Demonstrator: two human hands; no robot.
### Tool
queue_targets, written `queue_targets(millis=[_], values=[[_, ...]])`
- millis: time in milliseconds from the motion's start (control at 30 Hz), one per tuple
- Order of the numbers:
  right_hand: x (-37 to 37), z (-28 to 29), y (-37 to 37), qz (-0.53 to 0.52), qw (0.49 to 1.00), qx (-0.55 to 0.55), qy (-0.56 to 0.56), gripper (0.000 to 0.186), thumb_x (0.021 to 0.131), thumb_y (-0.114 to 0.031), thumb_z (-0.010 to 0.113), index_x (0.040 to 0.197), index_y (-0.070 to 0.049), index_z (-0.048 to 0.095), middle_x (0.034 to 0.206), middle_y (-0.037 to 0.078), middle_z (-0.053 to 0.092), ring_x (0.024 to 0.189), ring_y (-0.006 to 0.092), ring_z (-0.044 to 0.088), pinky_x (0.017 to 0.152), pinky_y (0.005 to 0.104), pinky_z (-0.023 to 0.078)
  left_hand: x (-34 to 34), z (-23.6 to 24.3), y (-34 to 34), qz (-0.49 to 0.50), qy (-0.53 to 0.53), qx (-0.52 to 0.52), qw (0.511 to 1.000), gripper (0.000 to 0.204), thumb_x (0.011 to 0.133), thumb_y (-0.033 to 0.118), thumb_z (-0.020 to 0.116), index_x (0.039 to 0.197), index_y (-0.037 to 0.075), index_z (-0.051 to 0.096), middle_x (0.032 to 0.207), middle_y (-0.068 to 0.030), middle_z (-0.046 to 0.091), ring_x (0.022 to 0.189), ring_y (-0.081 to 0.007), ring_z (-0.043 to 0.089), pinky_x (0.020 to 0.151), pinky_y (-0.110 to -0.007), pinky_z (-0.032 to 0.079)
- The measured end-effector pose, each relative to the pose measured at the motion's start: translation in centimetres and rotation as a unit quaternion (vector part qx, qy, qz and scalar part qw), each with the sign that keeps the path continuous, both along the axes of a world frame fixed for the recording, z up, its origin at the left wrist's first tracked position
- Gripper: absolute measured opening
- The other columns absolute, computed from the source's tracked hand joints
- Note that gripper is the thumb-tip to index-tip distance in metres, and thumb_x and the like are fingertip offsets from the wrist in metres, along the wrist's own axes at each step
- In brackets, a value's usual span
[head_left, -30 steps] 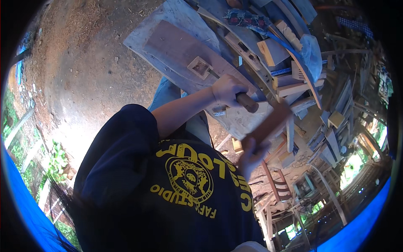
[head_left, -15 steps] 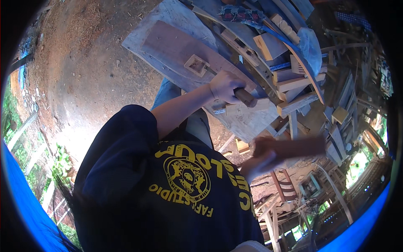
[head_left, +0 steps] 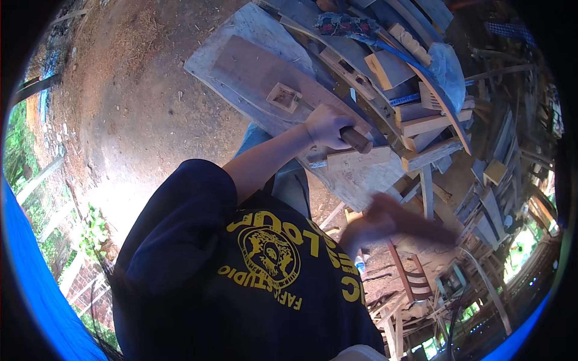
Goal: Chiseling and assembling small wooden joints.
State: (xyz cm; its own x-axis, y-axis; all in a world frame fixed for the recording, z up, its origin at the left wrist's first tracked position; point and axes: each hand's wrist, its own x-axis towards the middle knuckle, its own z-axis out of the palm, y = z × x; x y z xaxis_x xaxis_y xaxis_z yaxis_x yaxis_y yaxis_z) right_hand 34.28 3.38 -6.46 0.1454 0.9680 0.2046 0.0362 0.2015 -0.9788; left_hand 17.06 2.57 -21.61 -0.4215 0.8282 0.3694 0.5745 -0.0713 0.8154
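Observation:
My left hand (head_left: 328, 126) is closed around the wooden handle of a chisel (head_left: 357, 141), whose metal shank points toward a square recess (head_left: 283, 96) cut into a brown plank (head_left: 239, 63). The plank lies on a weathered board worktop (head_left: 205, 64). Low on the right, my right hand (head_left: 373, 219) is closed on a wooden mallet (head_left: 424, 228), both smeared by motion and clear of the chisel handle.
Offcuts and blocks (head_left: 388, 71), a curved slat, a blue plastic bag (head_left: 447, 72) and a ragged cloth (head_left: 344, 24) crowd the bench's right. Loose boards (head_left: 490, 216) and a wooden chair (head_left: 408, 277) stand beyond. Dirt floor with shavings (head_left: 138, 90) lies left.
The mallet has swung down and to the right, away from the chisel handle, with my right hand. My left hand and the chisel stay at about the same spot on the plank.

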Motion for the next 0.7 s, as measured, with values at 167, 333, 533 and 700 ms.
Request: queue_targets(millis=[167, 333, 533, 700], values=[[3.1, -1.0, 0.0, 0.218, 0.879, -0.207, -0.37, 0.06, 0.089, -0.033, 0.06, 0.124, 0.011, 0.038, 0.111, 0.025, 0.056, 0.101, 0.0312, 0.057, 0.086, 0.0424, 0.045, -0.5, 0.2, 0.1, -0.009, -0.004, -0.019, 1.0, 0.025, 0.058, 0.029, 0.076, 0.064, 0.014, 0.057, 0.056, -0.0038, 0.055, 0.053, -0.0267, 0.059, 0.049, -0.038, 0.045], [0.9, 6.0, 4.2, 0.185, 0.972, -0.049, -0.134, 0.053, 0.09, -0.026, 0.058, 0.127, 0.004, 0.036, 0.091, 0.022, 0.059, 0.072, 0.0276, 0.061, 0.067, 0.0357, 0.053, -2.1, 0.7, -0.7, 0.013, -0.004, 0.001, 1.0, 0.025, 0.058, 0.028, 0.076, 0.067, 0.013, 0.058, 0.057, -0.004, 0.056, 0.054, -0.0263, 0.06, 0.05, -0.037, 0.046], [-1.9, 6.4, 3.0, 0.151, 0.973, -0.085, -0.153, 0.063, 0.089, -0.026, 0.052, 0.136, 0.004, 0.023, 0.076, 0.021, 0.055, 0.06, 0.0252, 0.057, 0.055, 0.0332, 0.048, -2.9, 1.7, -2.4, -0.019, -0.061, 0.037, 0.997, 0.025, 0.059, 0.03, 0.074, 0.069, 0.015, 0.057, 0.058, -0.0041, 0.057, 0.054, -0.027, 0.06, 0.051, -0.039, 0.046], [-3.1, 5.4, 1.0, 0.175, 0.961, -0.13, -0.172, 0.063, 0.088, -0.027, 0.053, 0.135, 0.005, 0.026, 0.076, 0.02, 0.056, 0.059, 0.0241, 0.057, 0.055, 0.0325, 0.048, -3.6, 1.7, -3.2, -0.028, -0.038, 0.053, 0.997, 0.025, 0.059, 0.03, 0.072, 0.072, 0.015, 0.056, 0.059, -0.0035, 0.057, 0.055, -0.027, 0.06, 0.052, -0.039, 0.046]])
